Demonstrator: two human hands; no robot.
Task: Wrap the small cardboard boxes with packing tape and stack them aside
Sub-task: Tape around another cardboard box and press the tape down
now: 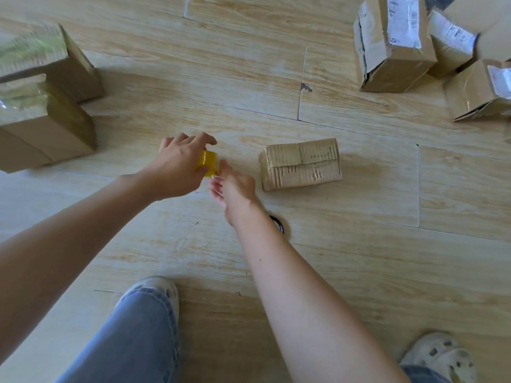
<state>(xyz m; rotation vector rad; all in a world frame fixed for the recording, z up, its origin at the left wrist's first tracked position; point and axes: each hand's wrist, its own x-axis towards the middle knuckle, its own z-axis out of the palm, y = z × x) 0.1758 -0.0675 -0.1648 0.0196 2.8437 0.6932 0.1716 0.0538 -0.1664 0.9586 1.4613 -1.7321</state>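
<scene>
Yellow tape roll (206, 161) in left hand (177, 170) (right hand (235, 186) pinches it).

— What sort of place is this?

— Indoors: a room with a pale wood-grain plank floor (359, 272), and the work is laid straight on it. A home or a small parcel-packing room; I cannot tell which.

— What points to packing?

— Start from the plain cardboard box (300, 163) in the middle. Above and to the right of it stand boxes with white shipping labels (395, 42). Well to its left are boxes banded in glossy tape (47, 111). Near its left is a yellow tape roll (206, 161).

— And to a home?

— Below it, jeans (143, 341) and pale foam clogs (439, 355).
</scene>
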